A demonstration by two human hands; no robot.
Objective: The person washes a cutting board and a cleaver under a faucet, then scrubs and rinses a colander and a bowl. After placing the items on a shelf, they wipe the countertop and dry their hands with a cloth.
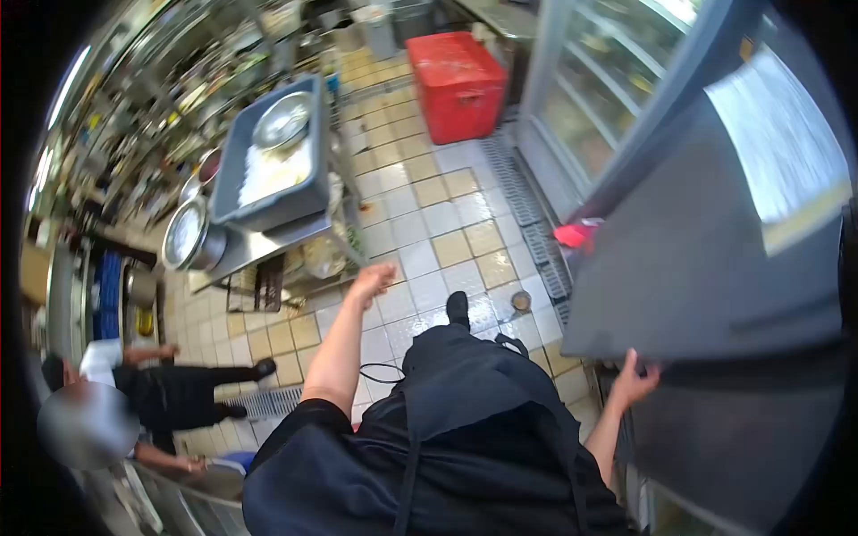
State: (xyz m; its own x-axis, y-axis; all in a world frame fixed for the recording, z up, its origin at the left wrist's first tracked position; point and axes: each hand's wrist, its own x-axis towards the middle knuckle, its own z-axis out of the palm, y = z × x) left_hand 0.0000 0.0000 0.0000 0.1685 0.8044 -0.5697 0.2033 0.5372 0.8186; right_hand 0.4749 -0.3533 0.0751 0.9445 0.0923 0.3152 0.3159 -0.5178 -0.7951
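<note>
Touches the near edge of the big grey door (661,259), over on the right, with the right hand (635,384) — fingers partly hidden, so cannot tell whether clamped on it. Holds the left hand (373,281) free in the air, fingers loosely curled, near the metal table (248,253). On that table, a grey tub (261,213) with a metal bowl (284,119) inside; on the door, white paper (778,134); farther off, a red box (454,85).

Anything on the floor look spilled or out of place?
The floor tiles shine as if wet, and a small round object stands out near the drain grating; I can't tell whether it's loose.
</note>
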